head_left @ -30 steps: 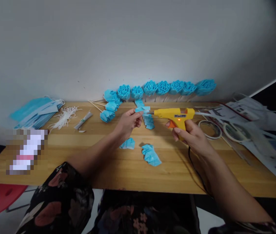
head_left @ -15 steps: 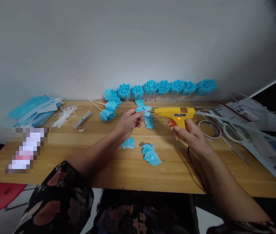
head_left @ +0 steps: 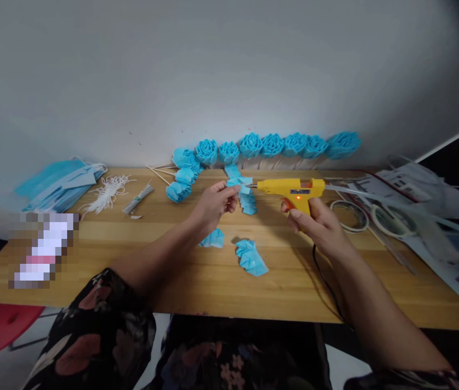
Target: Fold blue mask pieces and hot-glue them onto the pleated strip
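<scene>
- Left hand [head_left: 214, 203]: pinching a blue strip [head_left: 246, 181] over the desk [head_left: 192, 295], mid-scene.
- Right hand [head_left: 313, 222]: wrapped round a yellow glue gun [head_left: 280, 188], tip pointing left at the strip.
- Near side: two pleated pieces [head_left: 250, 259].
- Far side: blue flowers [head_left: 250, 145] in a row.

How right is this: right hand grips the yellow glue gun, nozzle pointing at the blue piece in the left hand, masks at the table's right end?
One error: the masks are at the table's left end, per the head view. The right hand does grip the yellow glue gun, nozzle pointing at the blue piece in the left hand.
</scene>
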`<state>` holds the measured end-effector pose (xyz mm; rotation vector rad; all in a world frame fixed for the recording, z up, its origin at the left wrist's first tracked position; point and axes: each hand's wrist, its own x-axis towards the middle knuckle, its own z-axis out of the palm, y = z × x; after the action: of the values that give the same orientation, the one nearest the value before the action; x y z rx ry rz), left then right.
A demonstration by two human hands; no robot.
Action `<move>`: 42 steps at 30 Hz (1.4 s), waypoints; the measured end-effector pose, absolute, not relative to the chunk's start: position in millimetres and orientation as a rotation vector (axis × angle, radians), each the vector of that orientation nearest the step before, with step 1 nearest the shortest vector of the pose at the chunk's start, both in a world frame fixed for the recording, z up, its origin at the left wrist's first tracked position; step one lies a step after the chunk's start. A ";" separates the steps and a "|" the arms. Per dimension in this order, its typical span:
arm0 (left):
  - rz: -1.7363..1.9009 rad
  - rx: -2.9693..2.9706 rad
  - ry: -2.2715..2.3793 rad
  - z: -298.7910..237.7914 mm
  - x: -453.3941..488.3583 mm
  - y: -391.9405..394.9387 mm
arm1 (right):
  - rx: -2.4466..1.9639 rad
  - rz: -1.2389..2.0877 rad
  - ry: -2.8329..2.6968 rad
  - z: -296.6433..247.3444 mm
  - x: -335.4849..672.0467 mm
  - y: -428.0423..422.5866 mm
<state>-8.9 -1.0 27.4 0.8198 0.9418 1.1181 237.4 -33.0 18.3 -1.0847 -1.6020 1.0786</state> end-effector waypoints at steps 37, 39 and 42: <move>1.012 0.800 0.916 29.3 -8.3 -1.6 | -2.234 0.120 -1.870 8.1 281.3 -5.8; 0.980 0.815 0.912 30.1 -7.4 -3.0 | -2.069 -0.051 -1.854 17.9 275.6 -12.3; 0.951 0.829 0.909 30.6 -6.3 -5.3 | -1.482 -0.091 -1.944 34.1 258.9 -20.1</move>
<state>-6.3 -5.3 30.6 0.8292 0.9087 0.9507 258.9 -20.1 34.1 -1.4815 -1.9444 -0.0911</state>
